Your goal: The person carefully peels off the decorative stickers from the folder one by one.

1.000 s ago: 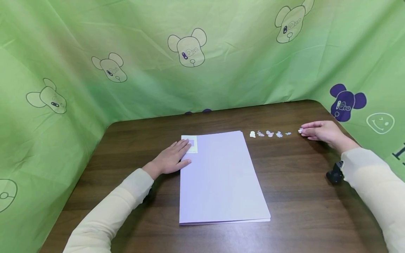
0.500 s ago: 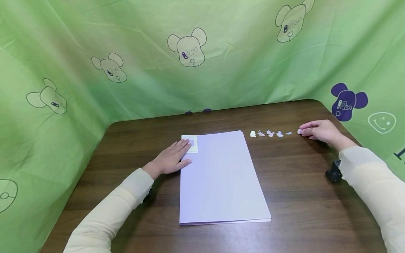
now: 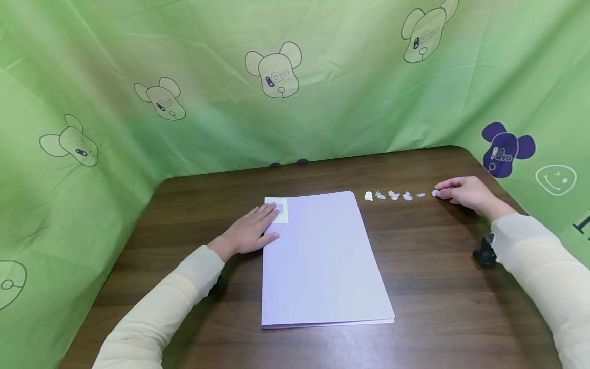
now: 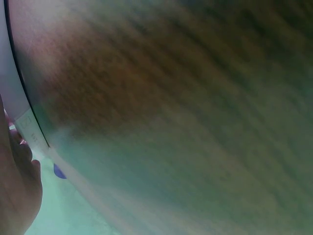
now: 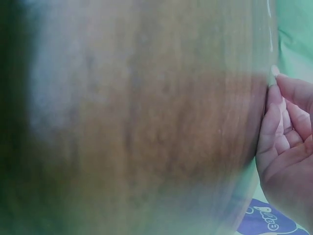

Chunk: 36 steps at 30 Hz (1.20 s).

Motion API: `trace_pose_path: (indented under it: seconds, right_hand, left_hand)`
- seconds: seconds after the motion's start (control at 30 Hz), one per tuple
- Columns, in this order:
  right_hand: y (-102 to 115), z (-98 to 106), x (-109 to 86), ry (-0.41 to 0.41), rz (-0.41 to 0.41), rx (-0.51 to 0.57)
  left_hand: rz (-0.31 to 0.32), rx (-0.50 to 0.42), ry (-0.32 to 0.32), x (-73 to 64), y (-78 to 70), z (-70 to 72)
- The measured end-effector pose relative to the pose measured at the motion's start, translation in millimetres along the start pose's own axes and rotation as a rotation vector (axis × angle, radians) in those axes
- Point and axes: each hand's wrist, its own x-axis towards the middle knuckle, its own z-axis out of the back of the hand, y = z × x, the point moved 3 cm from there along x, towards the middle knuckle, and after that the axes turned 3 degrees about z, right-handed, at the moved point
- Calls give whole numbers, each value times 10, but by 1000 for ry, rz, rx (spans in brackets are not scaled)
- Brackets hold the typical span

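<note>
A pale lilac folder (image 3: 322,261) lies flat on the brown wooden table, a white label (image 3: 282,215) at its upper left corner. My left hand (image 3: 249,230) rests with straight fingers on the folder's left edge, partly over that label. At the right, my right hand (image 3: 467,193) pinches a small pale cutout (image 3: 435,193) at table level, between thumb and finger. To its left runs a row of similar cutouts, among them a yellowish one (image 3: 369,196) nearest the folder and a small bluish one (image 3: 420,195) nearest the hand. The right wrist view shows the pinching fingertips (image 5: 275,90).
The table (image 3: 207,205) ends at the back against a green curtain (image 3: 207,128) printed with bear heads and a smiley. A black wrist device (image 3: 485,251) hangs under the right sleeve. Both wrist views are mostly filled by blurred table surface.
My right hand has shifted slightly left and lowered the cutout toward the table beside the row. The left hand and the folder have stayed in place.
</note>
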Motion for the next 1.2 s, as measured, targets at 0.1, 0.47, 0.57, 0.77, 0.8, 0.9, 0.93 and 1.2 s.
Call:
trace_pose_path:
  seconds: [0.1, 0.47, 0.57, 0.77, 0.8, 0.9, 0.93, 1.2]
  right_hand:
    - [0, -2, 2, -3, 1, -22]
    - [-11, -7, 13, -16, -1, -36]
    - [-5, -9, 7, -19, -7, -25]
    - [2, 6, -9, -16, -23, 31]
    - [-1, 13, -10, -19, -26, 40]
    - [-3, 29, -22, -23, -29, 88]
    - [-4, 35, -25, -21, -31, 108]
    - [68, 29, -34, 21, -33, 280]
  left_hand:
    - [-1, -3, 2, -1, 1, 3]
    - [9, -16, 12, -8, -2, 25]
    - [10, -18, 15, -13, -11, 36]
    - [9, -18, 18, -11, -5, 31]
    - [9, -19, 19, -11, -4, 31]
    - [8, -20, 20, -10, 0, 31]
    - [8, -21, 20, -9, 1, 31]
    - [10, -17, 27, -5, 5, 27]
